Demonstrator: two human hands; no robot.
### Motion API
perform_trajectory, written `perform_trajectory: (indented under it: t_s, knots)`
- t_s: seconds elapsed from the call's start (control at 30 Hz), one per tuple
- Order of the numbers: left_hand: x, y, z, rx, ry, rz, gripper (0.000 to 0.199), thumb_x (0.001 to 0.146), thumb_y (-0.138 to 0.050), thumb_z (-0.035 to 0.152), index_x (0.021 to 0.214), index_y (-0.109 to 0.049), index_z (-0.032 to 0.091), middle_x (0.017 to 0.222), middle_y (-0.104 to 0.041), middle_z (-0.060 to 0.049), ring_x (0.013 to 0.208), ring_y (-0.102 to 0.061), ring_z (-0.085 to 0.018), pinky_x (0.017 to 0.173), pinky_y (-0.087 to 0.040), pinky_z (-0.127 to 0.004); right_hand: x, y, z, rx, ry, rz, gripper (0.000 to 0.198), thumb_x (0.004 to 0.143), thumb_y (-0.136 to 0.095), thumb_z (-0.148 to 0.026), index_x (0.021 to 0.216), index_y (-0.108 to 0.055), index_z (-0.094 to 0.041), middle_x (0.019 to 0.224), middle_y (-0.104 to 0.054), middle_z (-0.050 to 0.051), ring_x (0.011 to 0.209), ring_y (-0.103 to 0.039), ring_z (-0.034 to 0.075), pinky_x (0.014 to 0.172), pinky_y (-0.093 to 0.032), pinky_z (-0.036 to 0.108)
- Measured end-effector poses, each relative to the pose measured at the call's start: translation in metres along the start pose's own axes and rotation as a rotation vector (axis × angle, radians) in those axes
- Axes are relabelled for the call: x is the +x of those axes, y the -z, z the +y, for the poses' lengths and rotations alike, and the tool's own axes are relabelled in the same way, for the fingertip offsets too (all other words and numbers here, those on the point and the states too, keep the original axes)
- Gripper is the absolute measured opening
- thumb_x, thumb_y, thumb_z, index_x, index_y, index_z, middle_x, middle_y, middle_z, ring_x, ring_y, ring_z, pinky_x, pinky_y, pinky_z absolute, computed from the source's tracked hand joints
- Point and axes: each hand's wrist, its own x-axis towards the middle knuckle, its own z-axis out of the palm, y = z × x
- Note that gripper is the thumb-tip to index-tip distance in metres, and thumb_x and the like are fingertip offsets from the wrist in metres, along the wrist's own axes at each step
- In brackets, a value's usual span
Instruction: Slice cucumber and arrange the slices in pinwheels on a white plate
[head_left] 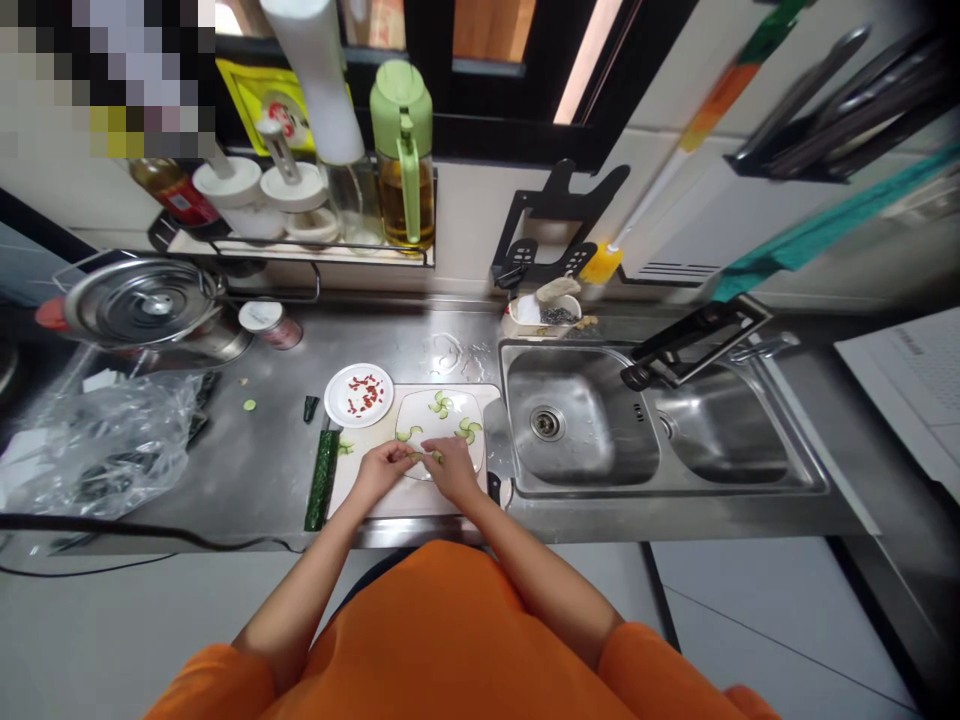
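My left hand (384, 468) and my right hand (453, 466) meet over the near part of a white squarish plate (421, 408). The fingers of both are pinched together on thin cucumber slices, partly hidden by the fingertips. Fanned cucumber slices (441, 404) lie at the plate's far side, with more groups at its left and right. Under the plate is a light cutting board (360, 506). A long cut cucumber (322, 482) lies along the board's left edge, near a dark green end piece (310, 408). Small red pieces (366, 396) sit on a round white plate (337, 382).
Right of the board is a double sink (592, 470) with a folded black rack (697, 335) across it. A lidded pot (150, 305), a small can (271, 325) and a plastic bag (142, 440) stand left. An oil bottle (405, 160) is on the back shelf.
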Motion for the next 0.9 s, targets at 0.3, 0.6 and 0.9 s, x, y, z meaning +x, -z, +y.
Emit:
perform_trajectory:
  t_s: [0.3, 0.6, 0.9]
  knots:
    - [-0.004, -0.005, 0.012, -0.162, 0.171, -0.088, 0.034, 0.06, -0.074, 0.039, 0.082, -0.067, 0.014, 0.065, -0.061, 0.001, 0.056, -0.049, -0.009, 0.053, -0.034, -0.02, -0.003, 0.014, -0.003, 0.015, 0.028, -0.01, 0.01, 0.084, -0.058, -0.02, 0.081, -0.067, -0.021, 0.081, -0.068, 0.0, 0.085, -0.055, 0.017, 0.077, -0.038, 0.027]
    - [0.001, 0.004, 0.015, -0.425, 0.515, -0.13, 0.038, 0.078, -0.063, 0.048, 0.093, -0.06, 0.013, 0.075, -0.068, -0.008, 0.048, -0.054, -0.007, 0.04, -0.033, -0.015, 0.002, 0.026, -0.012, -0.005, 0.098, 0.004, 0.012, 0.086, -0.056, -0.02, 0.082, -0.067, -0.02, 0.083, -0.068, 0.001, 0.089, -0.053, 0.018, 0.08, -0.036, 0.028]
    - [0.014, -0.001, 0.014, -0.458, 0.566, -0.167, 0.032, 0.078, -0.065, 0.043, 0.086, -0.06, 0.012, 0.065, -0.065, -0.004, 0.044, -0.049, -0.005, 0.041, -0.033, -0.016, 0.003, 0.025, -0.015, -0.075, 0.115, -0.017, 0.011, 0.087, -0.056, -0.024, 0.085, -0.067, -0.022, 0.084, -0.067, 0.001, 0.092, -0.051, 0.018, 0.077, -0.034, 0.028]
